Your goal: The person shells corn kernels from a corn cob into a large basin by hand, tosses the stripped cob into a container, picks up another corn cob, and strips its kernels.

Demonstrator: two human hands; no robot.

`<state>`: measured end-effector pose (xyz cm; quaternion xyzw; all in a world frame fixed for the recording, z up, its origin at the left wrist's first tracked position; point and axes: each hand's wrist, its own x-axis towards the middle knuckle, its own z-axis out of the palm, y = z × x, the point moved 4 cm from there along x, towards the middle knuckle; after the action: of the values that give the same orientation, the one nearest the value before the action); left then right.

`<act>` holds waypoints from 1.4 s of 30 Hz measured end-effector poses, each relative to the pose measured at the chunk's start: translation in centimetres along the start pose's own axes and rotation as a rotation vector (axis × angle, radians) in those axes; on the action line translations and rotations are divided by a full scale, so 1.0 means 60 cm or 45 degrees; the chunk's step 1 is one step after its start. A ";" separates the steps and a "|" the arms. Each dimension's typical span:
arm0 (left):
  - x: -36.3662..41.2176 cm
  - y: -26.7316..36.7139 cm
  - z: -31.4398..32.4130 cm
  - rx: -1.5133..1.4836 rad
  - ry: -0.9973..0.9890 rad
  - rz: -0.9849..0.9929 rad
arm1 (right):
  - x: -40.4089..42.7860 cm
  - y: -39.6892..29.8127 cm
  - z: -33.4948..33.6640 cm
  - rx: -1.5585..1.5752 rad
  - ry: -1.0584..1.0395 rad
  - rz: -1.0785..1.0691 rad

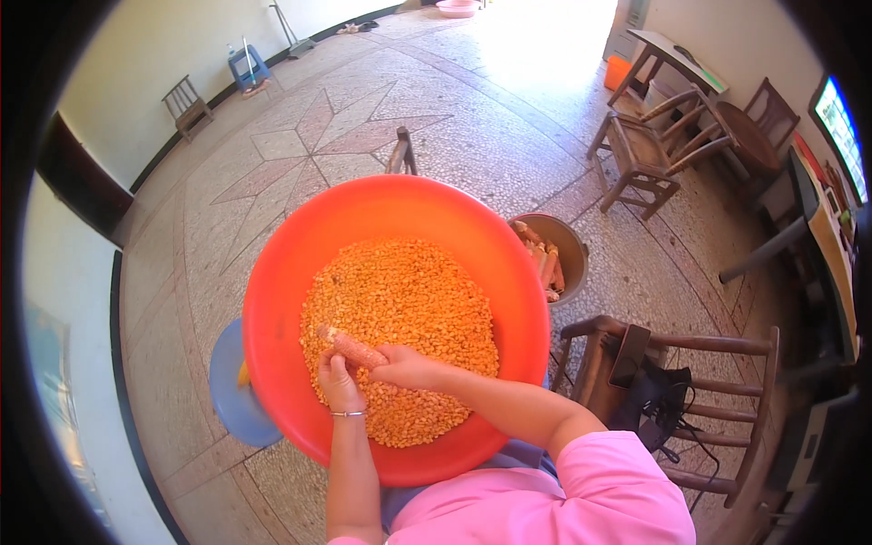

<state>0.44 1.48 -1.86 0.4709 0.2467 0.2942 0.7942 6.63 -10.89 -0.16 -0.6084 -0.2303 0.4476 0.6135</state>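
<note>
A reddish, mostly bare corn cob (355, 349) is held above the loose kernels, tilted with its pale tip up and to the left. My left hand (340, 383), with a bangle at the wrist, grips it from below near the tip. My right hand (405, 368) clasps its lower right end. Beneath both hands, yellow corn kernels (415, 300) cover the bottom of a large orange-red basin (283, 300), which rests against my lap. The sides of the cob under my fingers are hidden.
Bare cobs (548, 266) fill part of a brown bucket (579, 262) right of the basin. A blue basin (235, 402) with something yellow stands at left. On a wooden chair (722, 392) at right lie a phone (630, 356) and a black bag (647, 402). Another wooden chair (633, 150) stands farther off.
</note>
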 end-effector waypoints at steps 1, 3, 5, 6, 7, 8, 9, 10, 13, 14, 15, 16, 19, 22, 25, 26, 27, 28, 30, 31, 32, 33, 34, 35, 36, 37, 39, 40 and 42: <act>0.002 -0.003 -0.003 0.004 -0.011 -0.009 | 0.001 -0.002 -0.004 -0.194 0.100 -0.103; 0.009 -0.015 -0.026 -0.008 0.097 -0.213 | -0.003 -0.013 -0.013 -0.314 0.240 -0.170; 0.009 -0.024 -0.035 -0.071 0.204 -0.321 | -0.016 -0.037 -0.028 -0.436 0.381 -0.233; 0.007 -0.019 -0.033 0.073 0.213 -0.294 | -0.027 -0.058 -0.042 -0.341 0.529 -0.290; 0.004 -0.016 -0.031 0.219 0.223 -0.267 | -0.039 -0.085 -0.056 -0.241 0.675 -0.344; 0.004 -0.019 -0.026 0.232 0.169 -0.261 | -0.054 -0.113 -0.077 -0.173 0.769 -0.428; 0.005 -0.024 -0.027 0.239 0.165 -0.266 | -0.075 -0.145 -0.103 -0.103 0.860 -0.511; 0.007 -0.029 -0.032 0.355 0.098 -0.257 | -0.093 -0.170 -0.133 -0.041 0.973 -0.658; 0.001 -0.038 -0.020 0.503 0.001 -0.315 | -0.148 -0.190 -0.248 0.400 1.098 -0.673; -0.002 -0.044 -0.017 0.525 -0.023 -0.378 | -0.177 -0.207 -0.268 0.507 1.202 -0.638; 0.000 -0.052 -0.033 0.531 0.015 -0.364 | -0.185 -0.193 -0.297 0.484 1.166 -0.679; 0.009 -0.066 -0.039 0.757 -0.106 -0.196 | -0.189 -0.151 -0.341 0.543 1.250 -0.667; -0.012 -0.068 0.012 1.156 -0.335 0.141 | -0.234 -0.032 -0.421 0.369 1.336 -0.409; -0.065 -0.035 0.084 1.707 -0.639 0.608 | -0.244 0.112 -0.450 0.462 1.354 -0.004; -0.113 -0.023 0.122 1.835 -0.862 0.538 | -0.237 0.190 -0.474 0.447 1.395 0.321; -0.134 -0.025 0.135 1.927 -1.035 0.542 | -0.233 0.201 -0.493 0.405 1.387 0.297; -0.149 -0.029 0.138 2.018 -1.208 0.542 | -0.225 0.208 -0.508 0.365 1.375 0.271; -0.155 -0.030 0.138 2.021 -1.189 0.540 | -0.223 0.203 -0.522 0.386 1.439 0.190; -0.174 -0.046 0.145 2.133 -1.465 0.630 | -0.239 0.242 -0.599 0.037 1.777 0.367; -0.171 -0.046 0.139 2.140 -1.443 0.630 | -0.232 0.229 -0.610 -0.269 1.915 0.469; -0.169 -0.050 0.134 2.139 -1.477 0.691 | -0.230 0.225 -0.616 -0.277 1.905 0.458; -0.166 -0.048 0.118 2.175 -1.475 0.723 | -0.201 0.193 -0.583 -0.087 1.750 0.411; -0.162 -0.047 0.110 2.189 -1.441 0.712 | -0.188 0.156 -0.551 0.093 1.616 0.370; -0.160 -0.049 0.113 2.207 -1.473 0.793 | -0.189 0.131 -0.539 0.081 1.615 0.363; -0.158 -0.050 0.115 2.227 -1.508 0.874 | -0.189 0.108 -0.530 0.114 1.641 0.194; -0.153 -0.051 0.117 2.220 -1.504 0.882 | -0.188 0.086 -0.519 0.149 1.667 0.023; -0.145 -0.055 0.127 2.151 -1.561 0.881 | -0.179 0.055 -0.505 0.147 1.700 -0.063; -0.140 -0.058 0.131 2.136 -1.570 0.906 | -0.173 0.034 -0.501 -0.083 1.716 -0.205; -0.125 -0.065 0.128 2.276 -1.530 0.875 | -0.163 -0.023 -0.461 -0.644 1.723 -0.427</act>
<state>1.19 -9.87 -1.16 0.9781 -0.1958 -0.0591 0.0393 25.05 -33.75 -0.54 -0.8307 0.0122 -0.1914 0.5226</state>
